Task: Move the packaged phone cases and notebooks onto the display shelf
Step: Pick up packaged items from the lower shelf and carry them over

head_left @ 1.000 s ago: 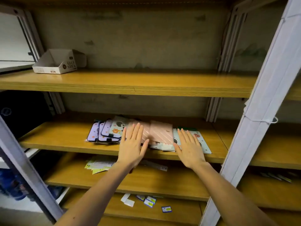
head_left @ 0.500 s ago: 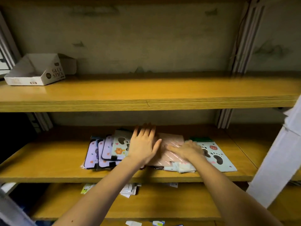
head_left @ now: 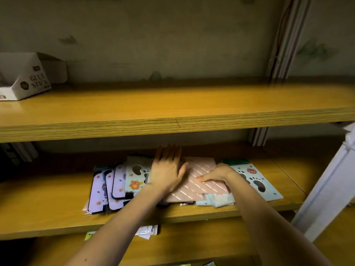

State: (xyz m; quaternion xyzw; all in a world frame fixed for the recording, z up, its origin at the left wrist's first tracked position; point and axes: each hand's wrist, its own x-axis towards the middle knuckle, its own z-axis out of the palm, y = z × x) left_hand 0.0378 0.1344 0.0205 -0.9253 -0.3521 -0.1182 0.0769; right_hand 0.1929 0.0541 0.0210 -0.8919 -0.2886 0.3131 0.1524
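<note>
White glue-stick box [head_left: 28,81] (upper shelf [head_left: 172,104]), pale post [head_left: 326,189] right of pink notebook [head_left: 207,187]

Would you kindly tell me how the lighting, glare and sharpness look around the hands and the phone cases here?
Head view: dim, warm yellow light; the upper shelf shades the back of the middle shelf; bright glare streaks cross the pink packaged case; the fingertips of the left hand look blurred; the white post leans, likely wide-angle distortion.
</note>
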